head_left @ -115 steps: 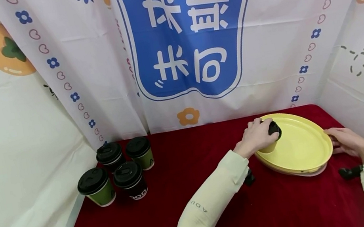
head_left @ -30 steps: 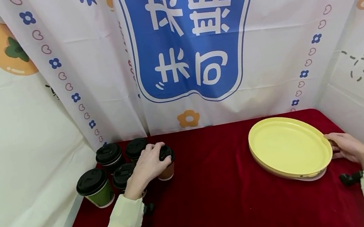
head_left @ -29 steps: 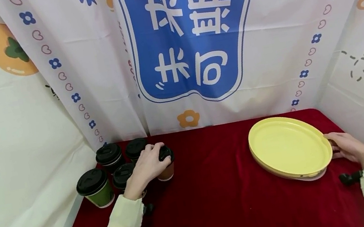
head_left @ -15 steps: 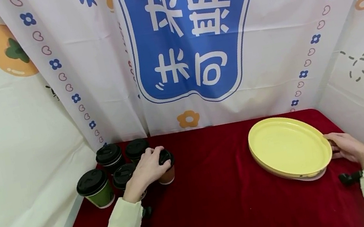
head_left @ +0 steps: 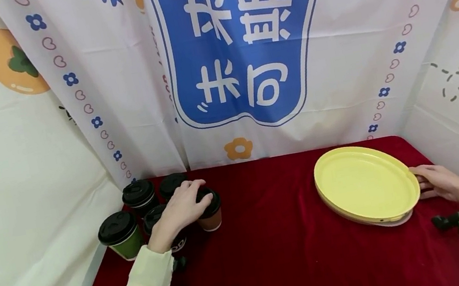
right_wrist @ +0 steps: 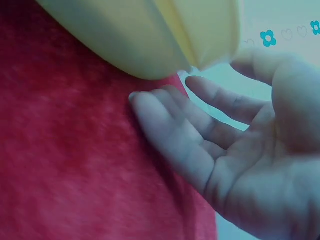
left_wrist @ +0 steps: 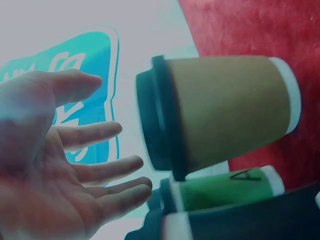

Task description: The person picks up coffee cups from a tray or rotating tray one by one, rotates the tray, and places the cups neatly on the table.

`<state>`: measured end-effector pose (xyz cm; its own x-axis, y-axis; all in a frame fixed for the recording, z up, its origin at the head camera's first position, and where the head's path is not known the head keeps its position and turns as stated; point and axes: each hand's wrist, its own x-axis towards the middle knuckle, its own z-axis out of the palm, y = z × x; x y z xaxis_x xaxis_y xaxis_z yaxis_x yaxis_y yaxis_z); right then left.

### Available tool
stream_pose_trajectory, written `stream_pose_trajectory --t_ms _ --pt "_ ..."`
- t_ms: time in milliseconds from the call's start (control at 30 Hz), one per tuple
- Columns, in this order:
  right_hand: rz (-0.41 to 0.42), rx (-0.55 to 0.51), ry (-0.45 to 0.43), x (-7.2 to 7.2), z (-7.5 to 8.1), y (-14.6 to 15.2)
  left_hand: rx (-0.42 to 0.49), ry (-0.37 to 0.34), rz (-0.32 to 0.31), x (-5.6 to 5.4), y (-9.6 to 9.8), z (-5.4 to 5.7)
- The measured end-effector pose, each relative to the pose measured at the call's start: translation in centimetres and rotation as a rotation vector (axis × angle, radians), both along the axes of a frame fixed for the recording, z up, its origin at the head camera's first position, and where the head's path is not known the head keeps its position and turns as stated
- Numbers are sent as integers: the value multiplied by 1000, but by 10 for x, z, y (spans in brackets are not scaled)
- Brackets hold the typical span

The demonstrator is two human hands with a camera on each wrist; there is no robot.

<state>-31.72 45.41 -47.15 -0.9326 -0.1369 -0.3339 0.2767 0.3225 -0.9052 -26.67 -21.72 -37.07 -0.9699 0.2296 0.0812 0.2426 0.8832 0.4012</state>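
In the head view my left hand [head_left: 181,207] is just above and left of a brown paper coffee cup [head_left: 211,220] with a black lid. The left wrist view shows its fingers spread, with a gap between them and the cup's lid [left_wrist: 161,117]. A round yellow tray [head_left: 366,183] lies at the right of the table, a pale pinkish edge showing beneath it. My right hand [head_left: 441,182] is at the tray's right rim. In the right wrist view its thumb meets the yellow rim, while the loosely bent fingers [right_wrist: 172,132] are below the rim, holding nothing.
Several lidded cups cluster at the left: a green cup [head_left: 127,243], a dark cup [head_left: 139,197], another lidded cup [head_left: 171,185] behind my left hand, and one partly hidden by it. Red cloth [head_left: 268,237] covers the table. Printed white fabric [head_left: 207,144] hangs behind.
My left hand carried the brown cup from the tray to the left group. It has since let go and lifted slightly left, off the lid. The right hand has stayed at the tray's rim.
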Motion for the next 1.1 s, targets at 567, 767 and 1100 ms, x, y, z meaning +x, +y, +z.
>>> stream_pose_trajectory --t_ms 567,767,1100 --pt "67 302 151 -7 103 23 -12 75 -49 -54 -30 91" --pt "86 550 251 -16 160 15 13 119 21 -85 -35 118" --pt "198 668 424 -32 231 -67 -47 129 67 -119 -44 138"
